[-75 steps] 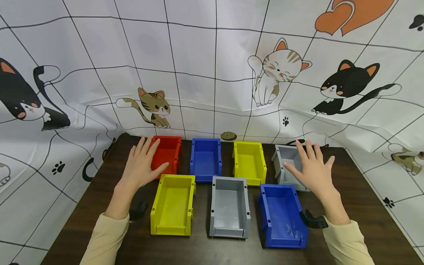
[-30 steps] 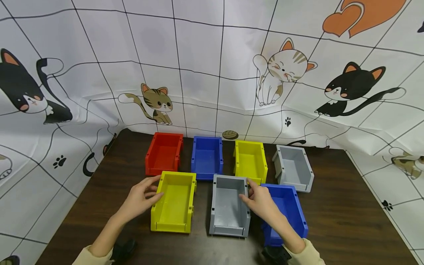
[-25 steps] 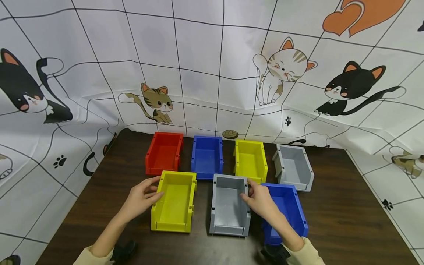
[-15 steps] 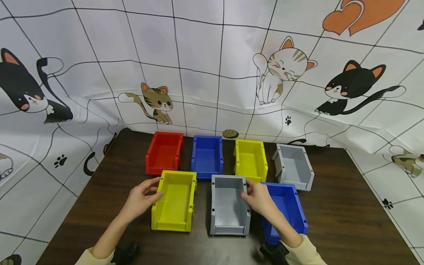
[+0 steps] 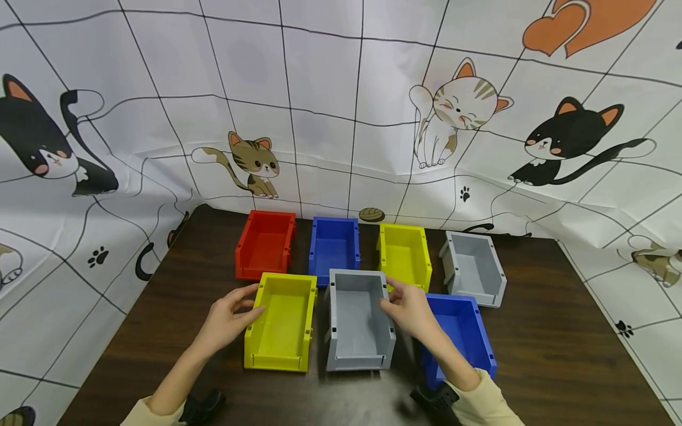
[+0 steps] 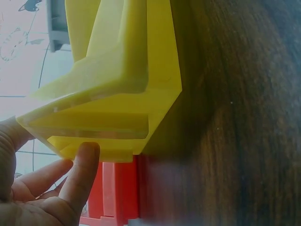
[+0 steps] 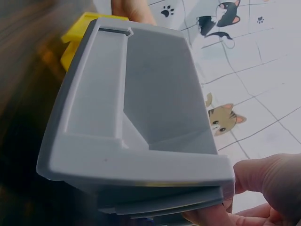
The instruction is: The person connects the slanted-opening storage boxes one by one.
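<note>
My left hand (image 5: 226, 319) pinches the left wall of the front yellow storage bin (image 5: 280, 325), thumb over the rim and fingers outside. In the left wrist view this yellow bin (image 6: 103, 89) stands on the table with fingers (image 6: 82, 174) against its side. My right hand (image 5: 410, 307) pinches the right wall of the front grey storage bin (image 5: 359, 319). The grey bin looks raised off the table, close beside the yellow bin. In the right wrist view the grey bin (image 7: 160, 80) is tilted in the picture, with the thumb (image 7: 254, 174) at its rim.
A back row holds a red bin (image 5: 264, 245), a blue bin (image 5: 334, 248), a yellow bin (image 5: 404, 254) and a grey bin (image 5: 473, 269). Another blue bin (image 5: 463, 331) stands partly under my right forearm. A cat-print cloth (image 5: 319, 118) hangs behind the dark table (image 5: 575, 343).
Both hands have come down from above the bins to the front yellow and grey ones. In the last half second the grey bin has lifted and shifted left toward the yellow bin, which stays put.
</note>
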`<action>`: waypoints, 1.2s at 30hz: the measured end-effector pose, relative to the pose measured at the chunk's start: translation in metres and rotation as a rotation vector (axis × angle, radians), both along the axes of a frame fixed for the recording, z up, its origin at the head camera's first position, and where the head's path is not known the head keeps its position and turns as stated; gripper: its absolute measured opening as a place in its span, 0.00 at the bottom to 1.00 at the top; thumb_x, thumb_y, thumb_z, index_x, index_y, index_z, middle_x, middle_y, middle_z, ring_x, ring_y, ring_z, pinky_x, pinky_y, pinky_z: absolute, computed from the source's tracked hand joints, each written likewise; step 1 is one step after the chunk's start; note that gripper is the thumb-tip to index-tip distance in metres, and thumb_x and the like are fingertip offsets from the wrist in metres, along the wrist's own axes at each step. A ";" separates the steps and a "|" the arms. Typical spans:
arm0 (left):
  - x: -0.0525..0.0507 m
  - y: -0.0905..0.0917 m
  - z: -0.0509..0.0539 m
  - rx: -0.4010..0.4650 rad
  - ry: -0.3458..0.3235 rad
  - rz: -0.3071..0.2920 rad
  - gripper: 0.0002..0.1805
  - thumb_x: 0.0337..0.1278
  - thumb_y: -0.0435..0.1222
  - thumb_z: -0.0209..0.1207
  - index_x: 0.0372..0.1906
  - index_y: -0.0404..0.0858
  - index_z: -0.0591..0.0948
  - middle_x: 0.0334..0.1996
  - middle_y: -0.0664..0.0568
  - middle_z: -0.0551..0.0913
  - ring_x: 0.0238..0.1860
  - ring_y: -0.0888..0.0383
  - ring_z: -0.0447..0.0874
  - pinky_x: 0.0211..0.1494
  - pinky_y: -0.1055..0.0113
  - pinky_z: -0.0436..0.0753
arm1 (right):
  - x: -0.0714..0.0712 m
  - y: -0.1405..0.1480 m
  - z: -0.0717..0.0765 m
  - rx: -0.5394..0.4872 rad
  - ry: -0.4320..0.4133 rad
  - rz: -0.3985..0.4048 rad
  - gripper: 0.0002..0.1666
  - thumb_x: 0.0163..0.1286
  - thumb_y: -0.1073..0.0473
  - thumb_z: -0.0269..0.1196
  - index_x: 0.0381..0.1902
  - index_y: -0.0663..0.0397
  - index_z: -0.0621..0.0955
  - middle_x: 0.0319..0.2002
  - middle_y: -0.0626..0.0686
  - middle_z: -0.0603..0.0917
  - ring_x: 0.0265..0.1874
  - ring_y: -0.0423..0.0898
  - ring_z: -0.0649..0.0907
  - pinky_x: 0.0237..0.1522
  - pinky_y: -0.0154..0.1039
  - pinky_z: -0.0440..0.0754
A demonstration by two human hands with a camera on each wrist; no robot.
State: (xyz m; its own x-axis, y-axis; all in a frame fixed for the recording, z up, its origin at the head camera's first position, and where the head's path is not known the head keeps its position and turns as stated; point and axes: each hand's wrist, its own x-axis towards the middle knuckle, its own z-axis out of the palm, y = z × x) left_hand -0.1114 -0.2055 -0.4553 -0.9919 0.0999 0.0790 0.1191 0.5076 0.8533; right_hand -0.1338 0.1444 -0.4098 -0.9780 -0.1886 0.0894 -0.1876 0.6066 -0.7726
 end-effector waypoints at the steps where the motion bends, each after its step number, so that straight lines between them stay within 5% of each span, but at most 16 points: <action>1: 0.000 0.000 0.000 0.002 0.002 -0.001 0.27 0.55 0.31 0.63 0.60 0.29 0.72 0.55 0.35 0.74 0.46 0.44 0.80 0.38 0.66 0.83 | 0.000 -0.001 0.002 -0.010 0.003 0.003 0.29 0.56 0.70 0.63 0.57 0.74 0.73 0.19 0.50 0.80 0.08 0.35 0.66 0.13 0.30 0.65; 25: 0.001 0.001 -0.002 0.022 -0.006 0.004 0.28 0.56 0.31 0.63 0.61 0.29 0.71 0.56 0.34 0.73 0.47 0.42 0.79 0.40 0.63 0.83 | -0.002 -0.018 0.009 -0.080 -0.040 -0.038 0.30 0.55 0.71 0.63 0.57 0.75 0.73 0.16 0.49 0.76 0.06 0.37 0.68 0.11 0.29 0.65; 36: 0.002 0.001 -0.002 0.029 -0.004 0.000 0.28 0.56 0.31 0.62 0.61 0.29 0.70 0.56 0.35 0.73 0.48 0.42 0.79 0.39 0.64 0.83 | 0.000 -0.023 0.011 -0.104 -0.086 -0.028 0.33 0.55 0.71 0.63 0.60 0.75 0.70 0.17 0.51 0.80 0.09 0.53 0.77 0.12 0.32 0.73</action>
